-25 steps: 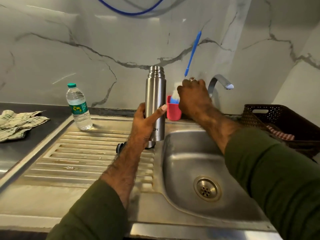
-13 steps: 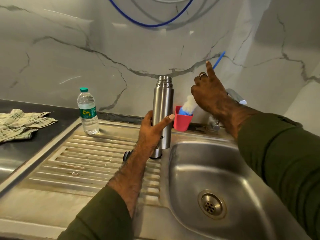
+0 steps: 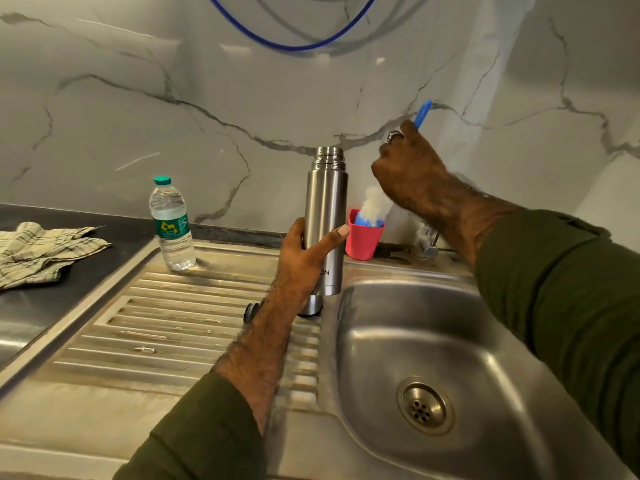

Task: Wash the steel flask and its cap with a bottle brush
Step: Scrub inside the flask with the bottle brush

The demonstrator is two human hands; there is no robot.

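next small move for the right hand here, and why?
Probably lift the bottle brush clear of the red cup. The right hand grips its blue handle, but the white bristles sit in the cup, while the left hand holds the steel flask upright, mouth open.

Even, fairly bright light from above; soft glare streaks on the marble wall (image 3: 242, 81) and steel sink basin (image 3: 485, 341). Wide-angle bending at the edges. The bottle brush (image 3: 375, 202) bristles look blurred.
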